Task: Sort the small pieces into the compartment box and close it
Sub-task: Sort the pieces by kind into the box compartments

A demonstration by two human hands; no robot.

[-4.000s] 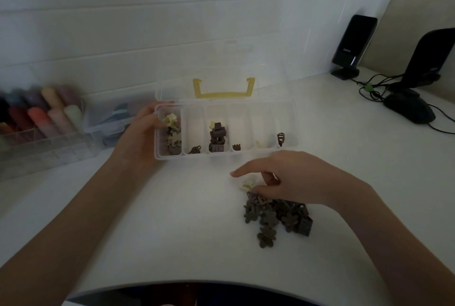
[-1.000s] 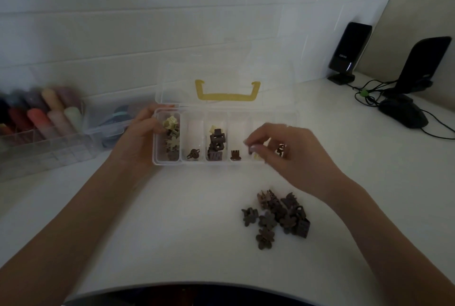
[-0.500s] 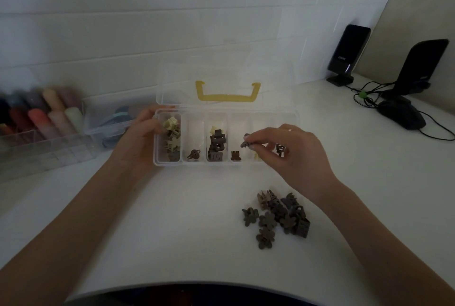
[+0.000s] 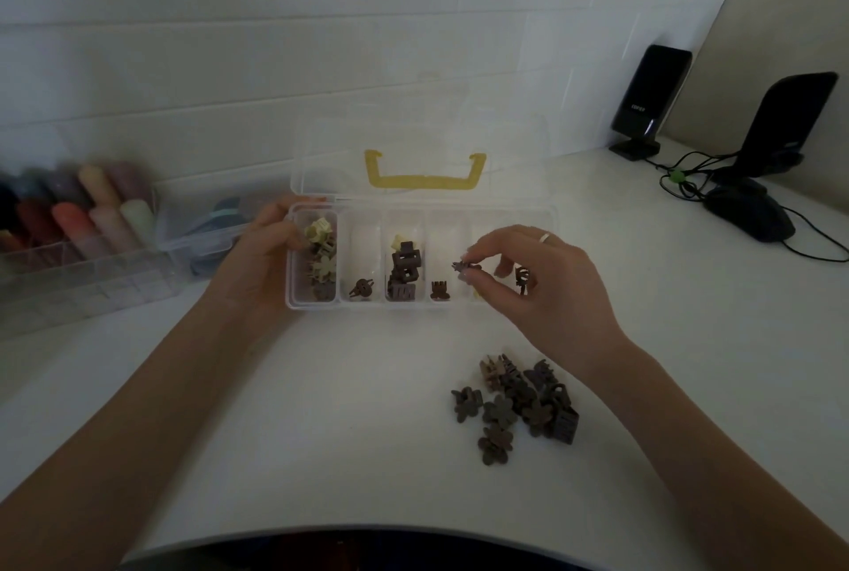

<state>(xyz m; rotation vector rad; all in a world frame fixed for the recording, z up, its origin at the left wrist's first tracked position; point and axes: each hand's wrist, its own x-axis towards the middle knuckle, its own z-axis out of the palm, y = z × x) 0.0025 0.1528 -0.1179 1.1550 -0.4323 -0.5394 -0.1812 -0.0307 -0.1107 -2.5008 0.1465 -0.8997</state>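
A clear compartment box [image 4: 363, 305] stands open on the white table, its lid with a yellow handle [image 4: 425, 173] leaning back. Several compartments hold small clips, pale ones on the left and brown ones further right. My left hand [image 4: 264, 263] grips the box's left end. My right hand [image 4: 537, 283] hovers over the box's right half and pinches a small dark clip [image 4: 461, 268] between thumb and forefinger. A pile of brown flower-shaped and square pieces [image 4: 517, 400] lies on the table in front of the box.
A clear organiser with coloured rolls [image 4: 73, 221] and a small clear tub [image 4: 202, 226] stand at the left. Two black speakers [image 4: 650, 97] and a dark mouse [image 4: 749, 214] with cables sit at the back right. The wall rises just behind the box.
My right hand left the pile, rose to the box with a dark clip and has shifted slightly left over the compartments. My left hand has stayed on the box's left end.
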